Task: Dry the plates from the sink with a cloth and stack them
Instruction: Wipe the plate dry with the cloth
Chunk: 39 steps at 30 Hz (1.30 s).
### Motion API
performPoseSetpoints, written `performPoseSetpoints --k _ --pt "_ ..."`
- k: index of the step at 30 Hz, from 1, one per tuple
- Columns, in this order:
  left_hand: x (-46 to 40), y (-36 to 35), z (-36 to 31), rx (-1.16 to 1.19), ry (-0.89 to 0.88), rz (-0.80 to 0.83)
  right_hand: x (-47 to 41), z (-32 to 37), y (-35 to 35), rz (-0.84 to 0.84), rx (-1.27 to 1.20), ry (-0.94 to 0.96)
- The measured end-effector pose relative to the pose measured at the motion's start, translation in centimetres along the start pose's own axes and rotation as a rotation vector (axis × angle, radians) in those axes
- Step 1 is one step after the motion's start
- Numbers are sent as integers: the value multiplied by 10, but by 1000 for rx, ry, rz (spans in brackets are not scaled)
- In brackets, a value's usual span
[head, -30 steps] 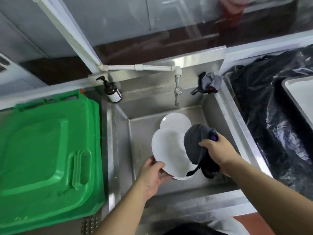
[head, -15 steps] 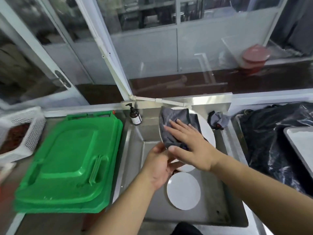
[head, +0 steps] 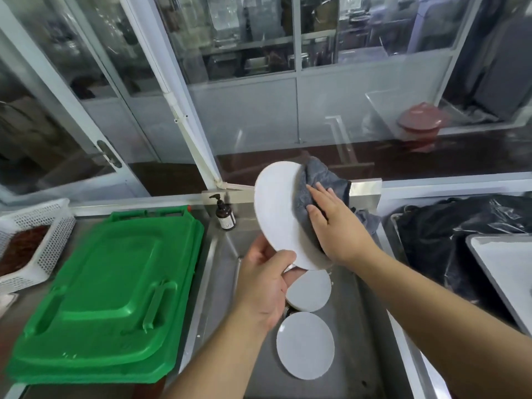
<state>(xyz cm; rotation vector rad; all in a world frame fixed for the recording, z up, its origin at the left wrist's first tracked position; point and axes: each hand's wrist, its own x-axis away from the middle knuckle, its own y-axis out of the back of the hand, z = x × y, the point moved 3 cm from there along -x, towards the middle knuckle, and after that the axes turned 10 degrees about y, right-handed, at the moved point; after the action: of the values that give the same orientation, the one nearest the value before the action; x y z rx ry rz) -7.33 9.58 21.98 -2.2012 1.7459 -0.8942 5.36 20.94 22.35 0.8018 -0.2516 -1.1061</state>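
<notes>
White and held on edge above the sink (head: 359,326), the plate (head: 276,214) is the centre of the single head view. The left hand (head: 263,286) grips its lower rim, thumb curled over the near face and the other fingers behind it, so the plate stands nearly upright and tilted a little to the right. On the far side of that grip, the right hand (head: 334,226) lies with straight fingers flat on a grey cloth (head: 319,191), pressing it against the plate's right-hand face; the cloth bunches up past the plate's top edge.

Directly below the left grip, two more plates lie flat in the sink: one (head: 309,290) partly hidden by the left hand, the other (head: 305,344) nearer the person. A green lid (head: 100,298) sits to the left of the grip.

The step in hand looks like the wiping of the first plate. Next, I judge, the cloth must sweep the whole face, then the left grip must turn the plate for its other side before it is set down. No stack is visible yet.
</notes>
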Motion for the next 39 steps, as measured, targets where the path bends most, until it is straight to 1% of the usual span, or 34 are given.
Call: performPoseSetpoints --k 2,4,8,10,12,14,16,18,19,22,24,29,33,36,37,38,39 --pt "-3 0 -7 -9 -10 1 13 8 -5 -4 -48 -88" --pt "-7 2 -14 -33 -2 11 28 22 -12 10 -140 -121" --pt "-13 10 -27 -54 38 62 53 50 -25 -1 -307 -69" --pt "-12 16 -30 -92 53 79 56 58 -27 -10 -399 -57" --pt "-8 19 -33 -126 60 99 52 65 -25 12 -439 -1" --pt "-4 20 -35 -143 68 117 41 73 -21 45 -408 92" --pt "-2 21 -38 -147 74 133 27 78 -17 75 -302 201" --pt "-3 22 -41 -146 74 143 10 82 -13 69 -173 282" --pt "-3 23 -43 -147 75 149 1 83 -9 45 -134 290" --pt "0 21 -46 -122 65 169 -31 79 4 -65 -75 242" --pt "2 17 -47 -102 48 175 -48 74 13 -119 -50 169" --pt "-3 9 -57 -53 -56 152 -51 66 14 -215 -140 -50" --pt "-9 8 -59 -85 -59 111 -25 74 -7 -168 -291 -192" --pt "-11 11 -58 -82 -19 107 1 88 -20 -172 -561 -254" --pt "-11 11 -57 -83 -4 114 5 91 -22 -161 -623 -244" --pt "-10 11 -56 -89 8 122 9 94 -22 -134 -654 -195" --pt "-9 11 -54 -101 18 129 10 96 -21 -92 -629 -110"
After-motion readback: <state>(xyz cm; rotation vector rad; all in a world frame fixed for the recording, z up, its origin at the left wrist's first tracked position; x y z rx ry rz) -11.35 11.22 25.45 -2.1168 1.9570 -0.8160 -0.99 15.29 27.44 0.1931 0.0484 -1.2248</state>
